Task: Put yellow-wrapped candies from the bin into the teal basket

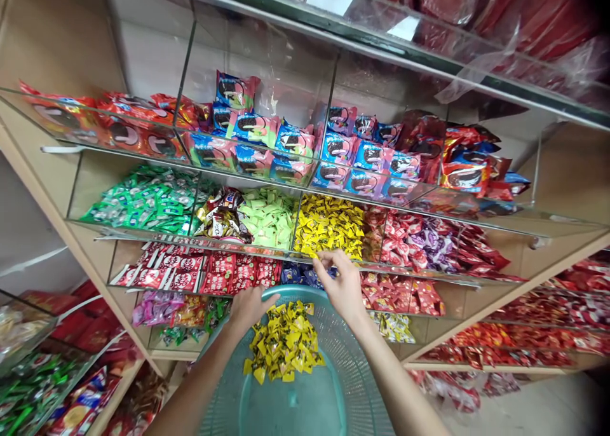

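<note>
A teal plastic basket [355, 372] sits in front of me with a heap of yellow wrapped candies [283, 342] inside. My left hand [248, 309] grips the basket's far rim, fingers curled round it. My right hand [340, 283] is raised at the glass front edge of the shelf bin of yellow candies [328, 225], its fingers pinched together at the bin's lip. What they pinch is too small to make out.
Glass-fronted shelf bins hold green candies [143, 197], pale green candies [267, 217], red and purple candies [424, 242] and red wafer packs [166, 264]. Above lie blue biscuit packs [333, 150]. More red packs fill shelves at right and lower left.
</note>
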The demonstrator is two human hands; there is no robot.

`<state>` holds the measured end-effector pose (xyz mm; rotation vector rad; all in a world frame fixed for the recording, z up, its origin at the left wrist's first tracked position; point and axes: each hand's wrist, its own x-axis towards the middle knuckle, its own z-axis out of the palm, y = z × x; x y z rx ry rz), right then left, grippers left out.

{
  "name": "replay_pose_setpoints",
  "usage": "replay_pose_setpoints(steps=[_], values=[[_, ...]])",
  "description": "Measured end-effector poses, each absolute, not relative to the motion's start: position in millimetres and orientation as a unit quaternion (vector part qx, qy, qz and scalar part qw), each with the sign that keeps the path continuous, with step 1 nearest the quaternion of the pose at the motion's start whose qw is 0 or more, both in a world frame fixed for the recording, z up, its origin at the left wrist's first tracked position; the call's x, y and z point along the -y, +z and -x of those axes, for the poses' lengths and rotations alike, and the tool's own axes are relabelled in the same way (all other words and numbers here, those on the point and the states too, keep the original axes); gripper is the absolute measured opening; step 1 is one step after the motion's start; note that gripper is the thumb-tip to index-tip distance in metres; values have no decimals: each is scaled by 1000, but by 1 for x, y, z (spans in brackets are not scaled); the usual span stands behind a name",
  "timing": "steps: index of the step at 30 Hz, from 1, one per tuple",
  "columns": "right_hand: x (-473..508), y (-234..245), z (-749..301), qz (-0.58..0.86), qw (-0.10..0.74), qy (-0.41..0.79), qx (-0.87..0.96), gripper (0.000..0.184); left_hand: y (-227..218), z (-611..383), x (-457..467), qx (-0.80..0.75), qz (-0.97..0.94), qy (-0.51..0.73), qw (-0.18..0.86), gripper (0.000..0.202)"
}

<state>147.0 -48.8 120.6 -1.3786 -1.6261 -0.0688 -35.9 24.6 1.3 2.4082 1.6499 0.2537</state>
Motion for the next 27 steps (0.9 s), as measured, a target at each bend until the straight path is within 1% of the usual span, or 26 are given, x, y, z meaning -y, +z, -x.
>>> replay_pose_setpoints(steps=[3,10,12,14,19,22,24,27], values=[[63,100,-143,577,437,-46,688,20,1,36,-24,-568,-811,86,109,62],[61,44,-147,639,197,41,743,14,1,36,-24,-568,-811,87,106,60],[60,34,-149,651,152,54,742,12,2,36,-24,-565,-814,87,104,61],[60,28,-150,658,125,66,740,10,3,36,-24,-562,-815,88,111,61],[63,21,-152,659,101,87,740,9,5,36,-22,-570,-807,88,125,60],[62,22,-153,659,105,91,739,11,3,36,-22,-573,-806,88,121,59],[61,29,-152,652,131,90,742,12,2,36,-23,-569,-809,87,120,60],[59,53,-149,631,208,69,744,17,0,36,-24,-563,-813,87,119,61]])
